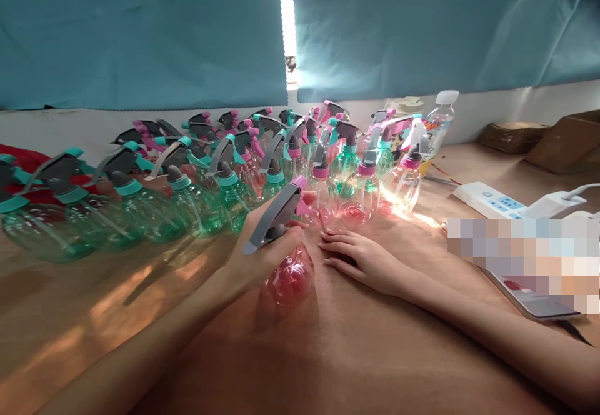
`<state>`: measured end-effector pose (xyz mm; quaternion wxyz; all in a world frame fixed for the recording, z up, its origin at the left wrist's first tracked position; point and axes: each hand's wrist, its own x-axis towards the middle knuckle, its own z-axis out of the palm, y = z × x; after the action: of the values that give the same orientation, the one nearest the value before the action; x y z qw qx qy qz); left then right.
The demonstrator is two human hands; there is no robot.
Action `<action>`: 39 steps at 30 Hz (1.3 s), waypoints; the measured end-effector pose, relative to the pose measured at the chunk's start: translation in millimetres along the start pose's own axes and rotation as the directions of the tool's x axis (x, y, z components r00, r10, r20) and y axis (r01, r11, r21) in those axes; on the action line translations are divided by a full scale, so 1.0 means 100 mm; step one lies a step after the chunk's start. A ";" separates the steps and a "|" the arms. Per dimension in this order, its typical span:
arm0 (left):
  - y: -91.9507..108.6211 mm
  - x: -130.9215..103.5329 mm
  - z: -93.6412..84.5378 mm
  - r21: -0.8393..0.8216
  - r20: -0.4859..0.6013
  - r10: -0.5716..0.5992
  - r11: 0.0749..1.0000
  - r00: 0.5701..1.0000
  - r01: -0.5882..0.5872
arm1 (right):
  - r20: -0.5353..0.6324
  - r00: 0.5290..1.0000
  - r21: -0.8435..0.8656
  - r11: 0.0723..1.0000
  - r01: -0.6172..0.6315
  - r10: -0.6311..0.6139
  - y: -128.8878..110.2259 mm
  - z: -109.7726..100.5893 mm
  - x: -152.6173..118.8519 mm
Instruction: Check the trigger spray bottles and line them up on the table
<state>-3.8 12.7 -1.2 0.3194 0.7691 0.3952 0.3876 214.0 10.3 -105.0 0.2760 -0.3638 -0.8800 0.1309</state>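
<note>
My left hand (262, 246) is wrapped round the neck of a pink spray bottle (290, 280) with a grey and pink trigger head. The bottle is at the middle of the brown table, its round body showing below my fingers. To its right my right hand (363, 259) lies on the table with fingers spread, holding nothing. Just beyond my hands stand clear pink bottles (359, 199) with pink collars. A row of green bottles (152, 212) with teal collars stretches to the left.
More spray bottles stand behind in rows. A power strip (487, 199) with a white plug and a phone-like device (534, 296) lie at the right. Cardboard boxes (569, 143) are at the back right. Teal curtains (140, 34) hang behind the table.
</note>
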 end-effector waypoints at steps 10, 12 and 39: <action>-0.01 0.05 -0.03 -0.090 0.070 0.037 0.995 0.997 -0.031 | -0.008 1.000 0.001 1.000 0.007 -0.007 0.00 0.01 0.01; -0.02 0.04 -0.03 -0.088 0.075 0.056 0.995 0.996 -0.049 | -0.003 1.000 -0.005 1.000 0.008 -0.008 0.00 0.01 0.01; 0.01 0.00 0.01 0.074 -0.003 -0.012 0.997 1.000 0.012 | -0.005 1.000 0.006 1.000 0.005 -0.005 0.01 0.03 0.00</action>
<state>-2.9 11.9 -0.3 0.2923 0.7777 0.4143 0.3717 213.3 11.2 -107.7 0.2796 -0.3609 -0.8798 0.1321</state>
